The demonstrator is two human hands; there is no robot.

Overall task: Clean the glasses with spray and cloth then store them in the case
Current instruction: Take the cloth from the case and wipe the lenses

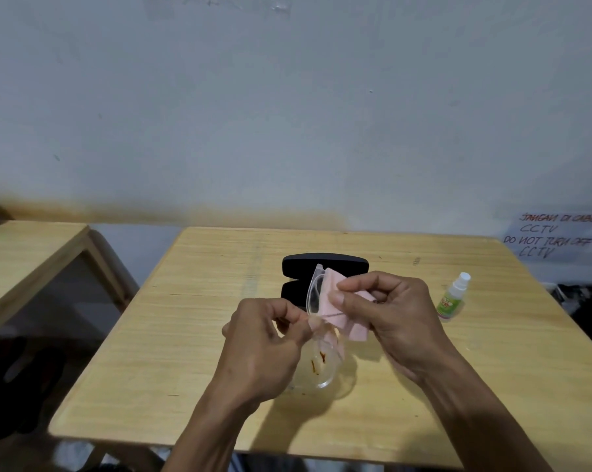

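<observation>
Clear-framed glasses [316, 361] hang upright above the middle of the wooden table [185, 335]. My left hand [264, 345] pinches them at the bridge. My right hand [386, 311] presses a pink cloth [339, 311] around the upper lens. Behind both hands lies an open black case [325, 264], partly hidden by the cloth and fingers. A small green spray bottle [453, 298] with a white cap stands to the right of my right hand, apart from it.
A second wooden table [25, 260] stands at the left with a gap between. A paper note with handwriting [557, 236] hangs on the wall at the right. Dark objects lie on the floor at the lower left [18, 386].
</observation>
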